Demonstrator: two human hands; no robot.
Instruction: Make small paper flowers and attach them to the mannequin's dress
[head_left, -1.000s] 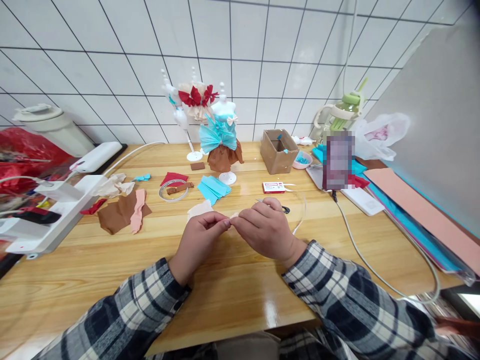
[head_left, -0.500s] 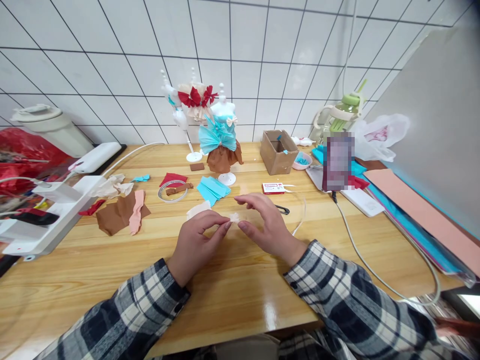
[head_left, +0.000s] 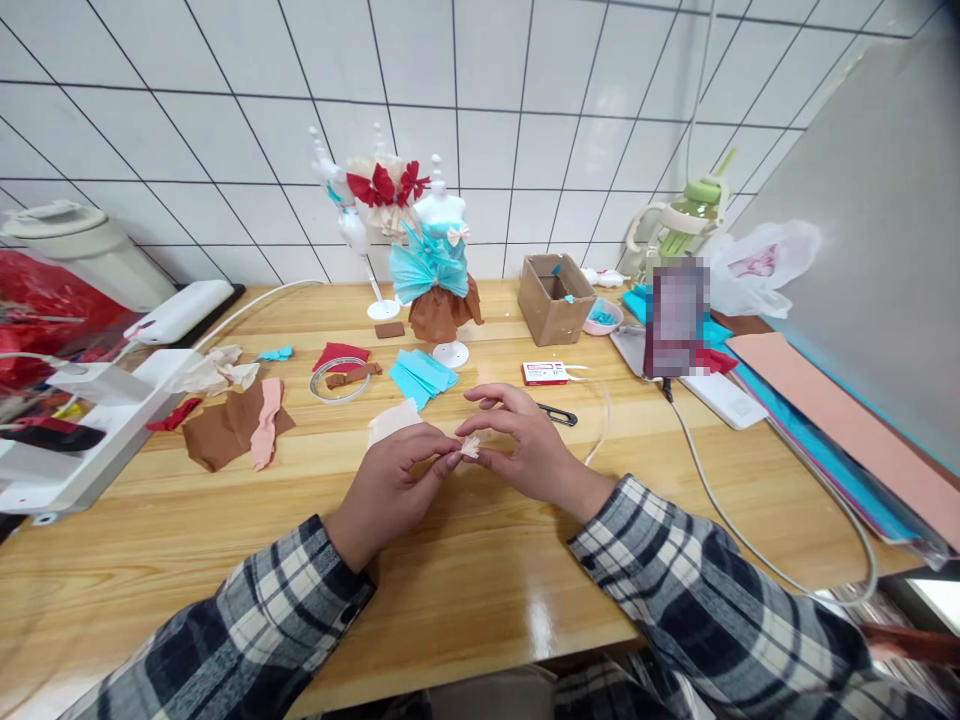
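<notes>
My left hand (head_left: pixel 397 485) and my right hand (head_left: pixel 525 445) meet over the middle of the wooden table (head_left: pixel 465 590). Between their fingertips they pinch a small pleated piece of cream paper (head_left: pixel 470 446). The left thumb and forefinger grip its left side, the right thumb and forefinger its right side. A cream paper sheet (head_left: pixel 392 420) lies just beyond my left hand. Black scissors (head_left: pixel 557 414) lie behind my right hand.
A small mannequin in a blue and brown paper dress (head_left: pixel 439 275) stands at the back, with folded blue paper (head_left: pixel 421 375), a tape ring (head_left: pixel 335 380), brown and pink scraps (head_left: pixel 236 430), a cardboard box (head_left: pixel 555 298) and a red stapler box (head_left: pixel 546 373). Paper sheets (head_left: pixel 840 420) and a cable (head_left: pixel 750 540) lie on the right.
My right hand opened away from the paper half a second ago and has closed back on it. The hands and paper stay in the same place; the view shifted slightly.
</notes>
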